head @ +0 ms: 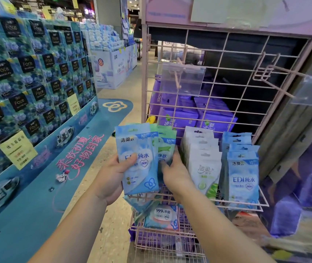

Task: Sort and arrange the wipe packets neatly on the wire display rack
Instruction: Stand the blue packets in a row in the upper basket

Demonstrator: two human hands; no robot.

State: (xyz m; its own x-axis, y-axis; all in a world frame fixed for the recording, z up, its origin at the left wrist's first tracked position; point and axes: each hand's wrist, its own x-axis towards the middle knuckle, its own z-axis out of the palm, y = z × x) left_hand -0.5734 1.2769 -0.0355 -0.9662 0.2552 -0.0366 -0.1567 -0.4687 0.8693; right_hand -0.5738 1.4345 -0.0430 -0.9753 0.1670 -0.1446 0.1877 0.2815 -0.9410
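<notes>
Sorting is in hand. The left hand (111, 177) grips blue packets (138, 160); the right hand (174, 173) pinches a green packet (165, 149) — both beside the rack (217, 76). Next move, seemingly: seat the green packet with its own row (202, 160).

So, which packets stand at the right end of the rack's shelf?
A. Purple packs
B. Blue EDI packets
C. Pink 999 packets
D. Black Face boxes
B: the blue EDI packets stand in a row at the right end of the shelf, right of the white packets, while the left hand holds another blue one.
</notes>
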